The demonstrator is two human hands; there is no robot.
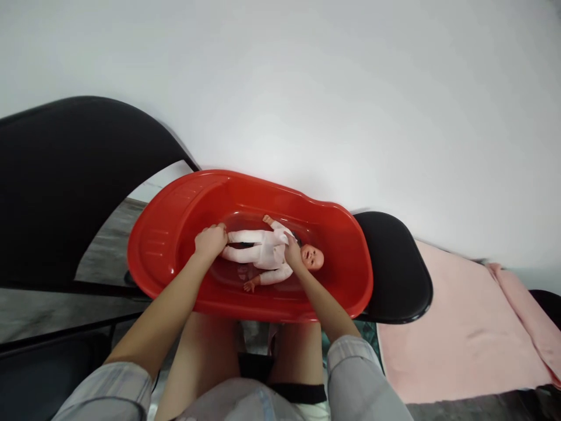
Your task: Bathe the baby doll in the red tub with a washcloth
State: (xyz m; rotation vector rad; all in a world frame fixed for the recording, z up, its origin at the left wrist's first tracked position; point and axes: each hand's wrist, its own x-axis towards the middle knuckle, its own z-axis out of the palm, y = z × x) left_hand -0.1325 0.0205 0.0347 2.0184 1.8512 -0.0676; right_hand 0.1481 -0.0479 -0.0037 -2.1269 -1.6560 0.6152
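Note:
A baby doll (267, 250) in pale pink clothes lies on its back inside a red baby bathtub (151, 248). Its head points right, with its arms spread to either side. Around the doll's feet, at the left, my left hand (211, 241) is closed. My right hand (293, 252) rests on the doll's upper chest with its fingers bent inward. A small whitish bit shows at those fingertips; whether it is a cloth or part of the clothing I cannot tell. The doll's feet are mostly hidden by my left hand.
The tub stands on a black chair seat (392, 266). A large black chair back (83, 181) rises at the left. To the right lies a pink sheet (460, 327) with a rolled pink cloth (528, 316) at its far end. A white wall (333, 99) runs behind.

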